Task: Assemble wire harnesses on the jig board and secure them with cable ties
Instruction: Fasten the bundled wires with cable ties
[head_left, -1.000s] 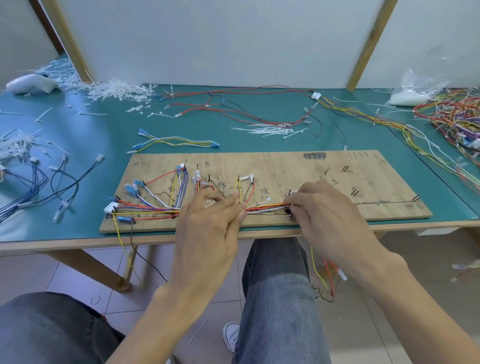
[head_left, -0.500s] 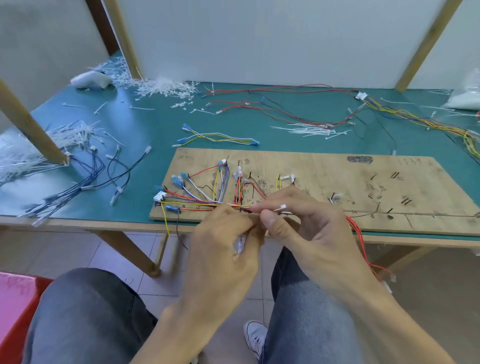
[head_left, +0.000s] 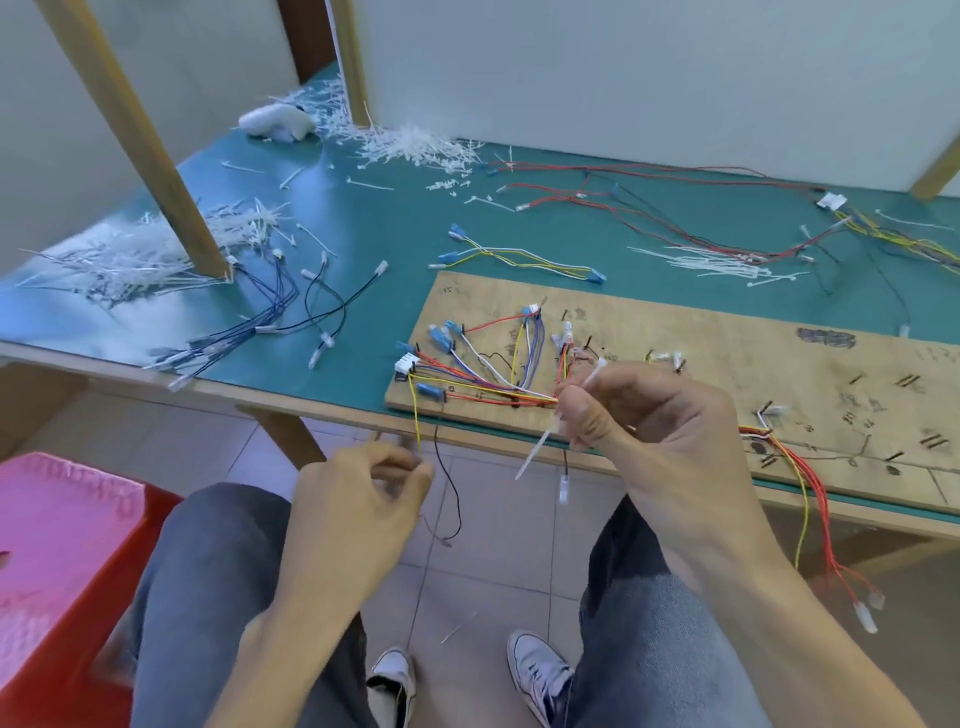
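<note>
The wooden jig board lies on the teal table along its near edge. A harness of red, yellow, white and blue wires is routed between pegs on the board's left part. My right hand is over the board's front edge and pinches a white cable tie where the bundle meets it; the tie's tail points down-left. My left hand is below the table edge, fingers curled, and pinches the lower end of a hanging yellow wire. A black wire hangs beside it.
Loose cable ties lie in piles at the back, the left and the right. Spare harnesses and blue-black leads lie on the table. A slanted wooden post stands left. A pink stool is by my left knee.
My left hand left the bundle and dropped down-left below the table edge to the yellow wire. My right hand stays at the bundle with the tie. The view swung left.
</note>
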